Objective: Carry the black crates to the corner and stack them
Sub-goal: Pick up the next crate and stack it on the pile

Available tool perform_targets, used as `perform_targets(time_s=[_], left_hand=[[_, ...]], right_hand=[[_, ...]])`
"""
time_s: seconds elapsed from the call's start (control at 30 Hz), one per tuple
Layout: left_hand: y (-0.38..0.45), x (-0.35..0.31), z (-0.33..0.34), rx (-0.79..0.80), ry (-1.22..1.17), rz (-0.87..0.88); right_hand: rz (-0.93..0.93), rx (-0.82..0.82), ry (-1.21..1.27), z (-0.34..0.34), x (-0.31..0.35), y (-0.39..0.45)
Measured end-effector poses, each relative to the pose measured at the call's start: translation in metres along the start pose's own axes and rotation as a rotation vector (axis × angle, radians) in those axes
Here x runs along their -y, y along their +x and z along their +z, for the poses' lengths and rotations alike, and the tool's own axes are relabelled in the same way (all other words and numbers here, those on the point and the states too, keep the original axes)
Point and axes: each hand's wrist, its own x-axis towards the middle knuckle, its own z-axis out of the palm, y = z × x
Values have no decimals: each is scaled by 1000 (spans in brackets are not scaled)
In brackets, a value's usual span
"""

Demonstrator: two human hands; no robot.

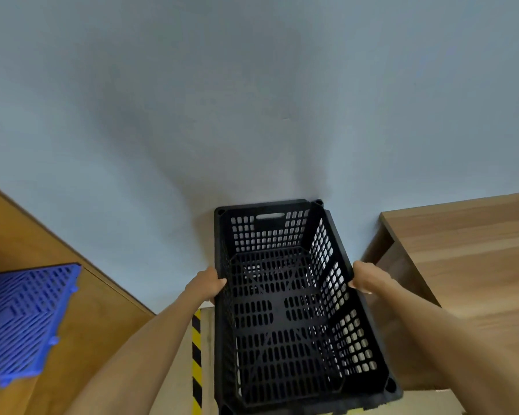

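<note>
Both arms reach forward and down from the near edge, bare to the elbow. The left hand clamps the left long rim of the black crate, fingers curled over the edge and into the inside. The right hand clamps the right long rim opposite, its fingers wrapped over the top edge.

The crate is open side up, its long axis running near to far, the far short wall with its handle slot close to the pale wall. It sits between a wooden table on the right and a wooden surface on the left that carries a blue slatted panel.

Whether the crate rests on something or hangs in the grip cannot be told. Its near end is cut off by the frame edge. A yellow-and-black striped strip shows just left of it, partly hidden by the left forearm.
</note>
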Motion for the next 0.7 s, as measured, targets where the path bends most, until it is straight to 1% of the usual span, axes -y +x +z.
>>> perform_targets(time_s=[0.17, 0.27, 0.4, 0.47, 0.57, 0.7], left_hand=[[1, -9, -3, 51, -81, 4], [-1, -20, -1, 65, -82, 23], [-4, -30, 13, 80, -98, -11], [0, -22, 19, 56, -54, -31], [3, -12, 26, -21, 63, -60], [-19, -24, 31, -85, 225, -106]], right_hand=[[-3, -20, -21, 1, -6, -4], [3, -43, -27, 3, -17, -5], [-1, -66, -47, 2, -31, -2], [-26, -72, -52, 0, -34, 4], [-70, -27, -22, -2, -39, 13], [-138, 47, 40, -7, -47, 23]])
